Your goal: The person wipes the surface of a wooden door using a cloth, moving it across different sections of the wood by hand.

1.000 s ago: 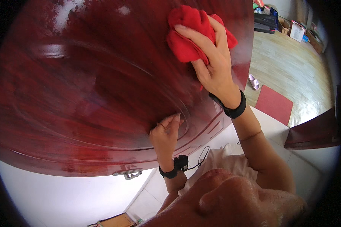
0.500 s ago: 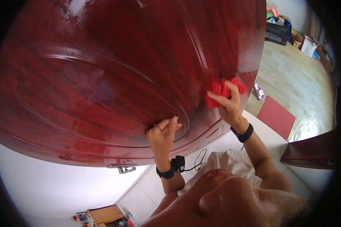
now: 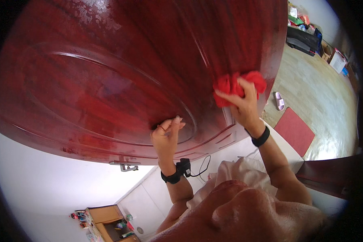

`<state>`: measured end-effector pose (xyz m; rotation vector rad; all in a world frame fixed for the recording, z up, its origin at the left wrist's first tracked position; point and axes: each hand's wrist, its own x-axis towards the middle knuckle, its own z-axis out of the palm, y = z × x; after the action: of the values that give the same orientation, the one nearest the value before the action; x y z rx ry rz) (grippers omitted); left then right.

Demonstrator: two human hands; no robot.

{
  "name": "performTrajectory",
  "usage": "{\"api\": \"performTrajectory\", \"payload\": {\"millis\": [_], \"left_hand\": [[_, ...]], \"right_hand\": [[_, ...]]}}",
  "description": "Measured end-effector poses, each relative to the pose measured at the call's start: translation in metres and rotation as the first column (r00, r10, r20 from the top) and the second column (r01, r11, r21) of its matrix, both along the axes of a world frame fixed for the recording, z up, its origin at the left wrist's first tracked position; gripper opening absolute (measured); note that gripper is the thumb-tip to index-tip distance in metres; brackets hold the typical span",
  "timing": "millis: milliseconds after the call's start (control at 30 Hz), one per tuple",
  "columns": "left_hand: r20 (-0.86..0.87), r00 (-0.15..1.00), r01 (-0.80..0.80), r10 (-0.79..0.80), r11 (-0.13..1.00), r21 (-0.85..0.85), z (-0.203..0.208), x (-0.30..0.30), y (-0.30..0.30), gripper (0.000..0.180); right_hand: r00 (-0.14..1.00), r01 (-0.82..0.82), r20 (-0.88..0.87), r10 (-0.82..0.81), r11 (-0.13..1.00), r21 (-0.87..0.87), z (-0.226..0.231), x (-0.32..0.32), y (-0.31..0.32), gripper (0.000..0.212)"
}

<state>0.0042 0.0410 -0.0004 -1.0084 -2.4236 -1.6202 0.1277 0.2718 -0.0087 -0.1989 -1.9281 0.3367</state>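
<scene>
A glossy dark red door (image 3: 109, 92) with curved moulded grooves fills most of the view. Against its right part, a crumpled red cloth (image 3: 230, 86) is pressed flat by my right hand (image 3: 246, 105), whose fingers and thumb spread over it. My left hand (image 3: 165, 137) rests at the door's surface near the lower end of the oval moulding. Its fingers are curled and the thumb lies against the forefinger, with nothing visible in them. Black bands circle both wrists; the left one carries a small black box (image 3: 184, 167) with a cable.
A metal door handle (image 3: 125, 166) juts from the door's lower edge. To the right lie a pink slipper (image 3: 279, 101) and a red mat (image 3: 294, 131) on the floor. Black cases (image 3: 302, 40) and boxes stand farther back. A wooden cabinet (image 3: 105, 213) with small items is at lower left.
The view has shifted a little, and the door handle appears higher. My right hand and the cloth have slid slightly rightward over the door. My left hand stays curled against it.
</scene>
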Motion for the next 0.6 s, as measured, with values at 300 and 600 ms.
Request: {"api": "performTrajectory", "payload": {"millis": [300,600], "left_hand": [[-0.045,0.995,-0.091,0.087,0.992,-0.091,0.009,0.007,0.003,0.025],[-0.161,0.987,-0.019,0.003,0.995,-0.097,0.018,0.017,0.025,0.026]], "right_hand": [[0.984,-0.024,0.175,0.027,1.000,-0.018,-0.080,0.031,0.016,0.050],[0.956,0.014,-0.292,0.015,0.995,0.098,0.091,0.008,0.051,0.064]]}}
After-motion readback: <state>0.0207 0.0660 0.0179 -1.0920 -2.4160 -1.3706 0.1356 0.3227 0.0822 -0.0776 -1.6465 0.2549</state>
